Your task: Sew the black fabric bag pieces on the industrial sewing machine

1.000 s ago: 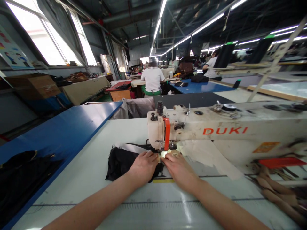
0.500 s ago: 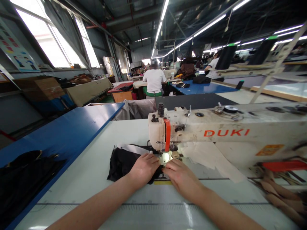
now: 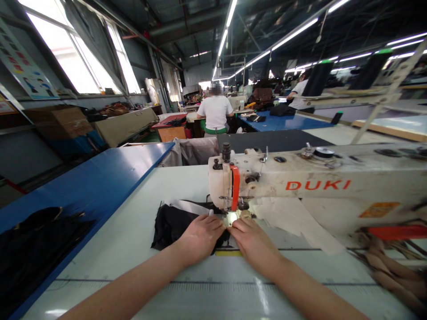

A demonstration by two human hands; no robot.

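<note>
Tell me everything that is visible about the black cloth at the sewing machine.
The black cloth is thin, crumpled fabric lying on the pale table, left of the sewing machine. A light strip shows along its far edge. Its right end reaches under the machine's head. The left hand presses on it; the right hand meets it there.

two bare forearms, bare left hand (image 3: 199,234), bare right hand (image 3: 255,243), nails seemingly short, view soft there
</note>
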